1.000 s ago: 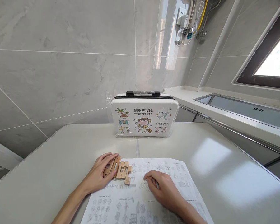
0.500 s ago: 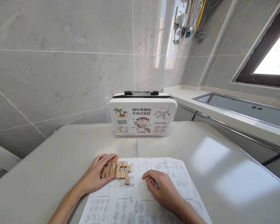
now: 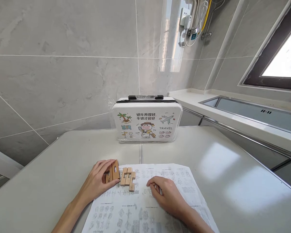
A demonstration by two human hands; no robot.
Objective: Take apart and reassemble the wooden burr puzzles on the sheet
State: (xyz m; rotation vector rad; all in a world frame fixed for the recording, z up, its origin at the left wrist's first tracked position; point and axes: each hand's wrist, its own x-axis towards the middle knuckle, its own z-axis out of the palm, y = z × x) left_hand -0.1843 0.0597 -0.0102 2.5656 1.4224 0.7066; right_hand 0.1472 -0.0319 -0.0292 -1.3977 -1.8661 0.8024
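Observation:
My left hand [image 3: 98,176] is closed around flat brown wooden puzzle pieces [image 3: 115,170], fingers at the far edge and thumb at the near one. One piece has an oval slot; another beside it carries a dark mark. They are tilted, partly covered by my fingers. Just right of them, a group of lighter notched wooden puzzle pieces [image 3: 126,177] lies on a printed paper sheet [image 3: 135,213]. My right hand [image 3: 167,194] rests on the sheet further right, fingers curled in and thumb tucked near them, with nothing visible in it.
A white carry case [image 3: 147,121] with cartoon prints, wrapped in clear plastic, stands at the back of the white table [image 3: 70,161]. Grey tiled wall [image 3: 63,81] rises behind. To the right, a counter holds a sink [image 3: 257,111] below a window.
My left hand has lifted and tilted the brown wooden pieces, shifting them slightly left, away from the lighter pieces. My right hand stays in nearly the same place.

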